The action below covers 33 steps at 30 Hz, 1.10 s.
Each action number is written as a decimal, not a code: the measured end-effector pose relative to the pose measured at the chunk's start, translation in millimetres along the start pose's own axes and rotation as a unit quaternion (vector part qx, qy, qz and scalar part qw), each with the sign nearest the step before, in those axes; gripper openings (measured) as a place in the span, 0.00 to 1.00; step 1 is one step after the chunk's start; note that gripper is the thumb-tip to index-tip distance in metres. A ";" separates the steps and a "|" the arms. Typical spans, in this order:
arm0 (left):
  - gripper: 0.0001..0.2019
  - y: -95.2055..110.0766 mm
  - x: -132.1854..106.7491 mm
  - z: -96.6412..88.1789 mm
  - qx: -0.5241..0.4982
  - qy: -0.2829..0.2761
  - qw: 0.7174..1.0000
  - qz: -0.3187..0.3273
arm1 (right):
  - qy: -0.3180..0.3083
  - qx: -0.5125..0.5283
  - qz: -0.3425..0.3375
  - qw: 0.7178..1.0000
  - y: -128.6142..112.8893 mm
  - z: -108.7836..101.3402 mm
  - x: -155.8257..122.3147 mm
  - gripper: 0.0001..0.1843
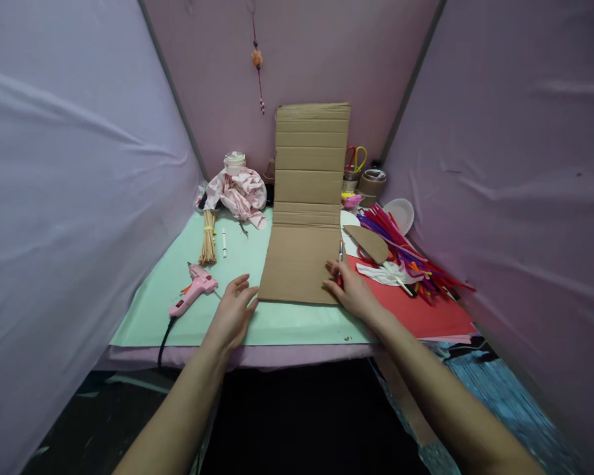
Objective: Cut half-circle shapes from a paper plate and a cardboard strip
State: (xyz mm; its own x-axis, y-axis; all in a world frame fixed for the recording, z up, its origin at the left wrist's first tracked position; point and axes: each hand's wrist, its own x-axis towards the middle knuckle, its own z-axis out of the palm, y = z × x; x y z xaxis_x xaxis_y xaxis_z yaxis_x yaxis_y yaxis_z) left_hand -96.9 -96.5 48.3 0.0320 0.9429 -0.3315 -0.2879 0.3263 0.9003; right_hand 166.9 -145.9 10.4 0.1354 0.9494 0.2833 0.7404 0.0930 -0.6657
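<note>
A long strip of brown cardboard (307, 198) lies partly flat on the mint-green table cover (178, 297), its far part folded up against the back wall. My left hand (230, 313) rests near the cardboard's near left corner, fingers stretched out, holding nothing. My right hand (349, 287) is at the cardboard's near right edge, fingers curled round a thin red pen (340, 260) that points away from me.
A pink glue gun (193, 293) with a black cord lies left of my left hand. Behind it are a bundle of sticks (208, 241), a white marker (224, 243) and pink cloth (240, 191). Red paper (426, 313), pipe cleaners (406, 254), a cardboard cut-out (369, 241), tape (373, 181), scissors (355, 158) and a paper plate (400, 212) fill the right.
</note>
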 end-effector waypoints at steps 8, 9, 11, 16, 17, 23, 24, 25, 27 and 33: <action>0.10 -26.3 -2.9 33.5 -0.263 -0.125 0.954 -0.073 | 0.024 0.054 0.036 0.998 6.8 4.3 1.0 0.09; 0.13 -33.5 -6.7 42.4 -0.261 -0.146 0.950 -0.089 | 0.023 0.057 0.034 0.998 6.2 4.3 0.9 0.09; 0.15 -45.9 -12.9 60.2 -0.243 -0.166 0.950 -0.100 | 0.016 0.058 0.025 0.998 4.3 4.3 1.3 0.09; 0.13 -50.9 -15.4 78.8 -0.202 -0.128 0.969 -0.054 | 0.048 -0.002 0.014 0.999 2.8 -9.5 8.1 0.12; 0.12 -47.7 -14.3 75.3 -0.194 -0.122 0.973 -0.041 | 0.059 -0.044 0.028 0.997 3.8 -15.1 10.1 0.12; 0.11 -16.7 -2.0 22.4 -0.131 -0.095 0.987 0.006 | 0.020 -0.205 0.096 0.974 14.5 -36.5 20.8 0.13; 0.11 -11.9 0.3 13.1 -0.122 -0.096 0.988 0.009 | 0.007 -0.215 0.098 0.972 15.6 -35.3 22.6 0.12; 0.11 -7.9 2.4 4.8 -0.114 -0.097 0.989 0.011 | -0.004 -0.226 0.099 0.969 16.3 -32.9 24.5 0.11; 0.11 -2.7 5.1 -7.8 -0.105 -0.102 0.989 0.019 | -0.018 -0.245 0.101 0.964 16.6 -26.0 29.2 0.11; 0.16 -6.0 4.9 -17.4 -0.122 -0.097 0.987 0.024 | -0.017 -0.284 0.099 0.954 9.4 -15.7 34.0 0.21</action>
State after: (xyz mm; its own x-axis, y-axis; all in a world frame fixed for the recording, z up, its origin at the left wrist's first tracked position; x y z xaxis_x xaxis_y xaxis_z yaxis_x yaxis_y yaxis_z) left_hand -111.7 -94.9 36.4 0.1881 0.9596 -0.2092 -0.5153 0.2778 0.8108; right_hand 188.8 -117.4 24.5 0.2945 0.9418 0.1619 0.9412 -0.2565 -0.2197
